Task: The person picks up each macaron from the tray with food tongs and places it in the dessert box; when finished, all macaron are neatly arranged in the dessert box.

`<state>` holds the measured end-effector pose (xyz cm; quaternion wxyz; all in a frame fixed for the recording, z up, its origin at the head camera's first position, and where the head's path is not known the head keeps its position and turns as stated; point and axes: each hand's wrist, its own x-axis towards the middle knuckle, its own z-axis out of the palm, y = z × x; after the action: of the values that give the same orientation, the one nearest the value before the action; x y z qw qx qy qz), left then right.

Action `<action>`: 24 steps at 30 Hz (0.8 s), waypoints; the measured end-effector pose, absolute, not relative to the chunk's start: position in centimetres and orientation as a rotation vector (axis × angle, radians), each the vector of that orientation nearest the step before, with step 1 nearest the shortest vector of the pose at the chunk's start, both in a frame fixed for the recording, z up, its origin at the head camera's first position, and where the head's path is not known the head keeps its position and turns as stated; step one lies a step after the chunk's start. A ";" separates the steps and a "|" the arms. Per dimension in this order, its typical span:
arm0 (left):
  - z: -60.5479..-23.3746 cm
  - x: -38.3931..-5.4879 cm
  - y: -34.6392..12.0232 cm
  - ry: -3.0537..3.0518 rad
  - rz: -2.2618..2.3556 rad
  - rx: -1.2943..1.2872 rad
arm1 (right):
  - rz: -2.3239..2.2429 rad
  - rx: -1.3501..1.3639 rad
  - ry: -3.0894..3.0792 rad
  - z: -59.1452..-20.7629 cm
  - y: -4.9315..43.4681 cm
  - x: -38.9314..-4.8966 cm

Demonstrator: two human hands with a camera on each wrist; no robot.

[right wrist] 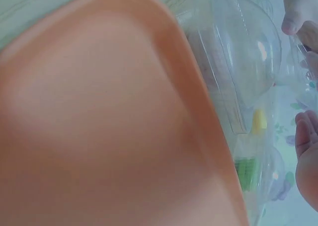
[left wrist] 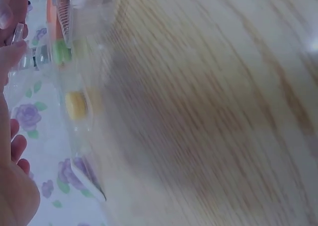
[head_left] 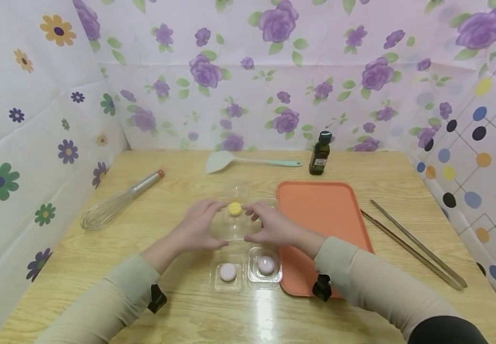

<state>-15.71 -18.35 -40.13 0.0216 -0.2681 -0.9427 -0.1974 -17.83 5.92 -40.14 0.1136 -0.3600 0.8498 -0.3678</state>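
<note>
My left hand [head_left: 195, 227] and right hand [head_left: 274, 228] face each other, holding a clear plastic dome lid [head_left: 232, 231] between their fingertips. In the left wrist view the lid [left wrist: 27, 61] hangs above the row of boxes. Beyond it, a yellow macaron [head_left: 235, 209] sits in a clear box. A green macaron [right wrist: 247, 174] shows in the wrist views; my right hand hides it from the head view. Nearer me, one pink macaron [head_left: 228, 272] lies in a clear box at left. Another pink macaron [head_left: 266, 264] is in a box with a shiny domed cover [right wrist: 253, 47].
An orange tray [head_left: 317, 200] lies right of the boxes, partly under my right forearm. Metal tongs [head_left: 415, 243] rest farther right. A whisk [head_left: 119, 203] is at left. At the back are a white spatula [head_left: 222, 161] with a mint handle and a dark bottle [head_left: 319, 155].
</note>
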 end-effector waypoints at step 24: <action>-39.1 -15.5 -18.3 -2.607 -0.458 -0.987 | -1.601 -0.643 1.782 -39.7 6.3 -18.3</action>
<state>-15.47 -18.29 -39.07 0.1574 -0.3451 -0.9113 -0.1601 -18.32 6.31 -39.72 0.3243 -0.2453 0.6795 -0.6106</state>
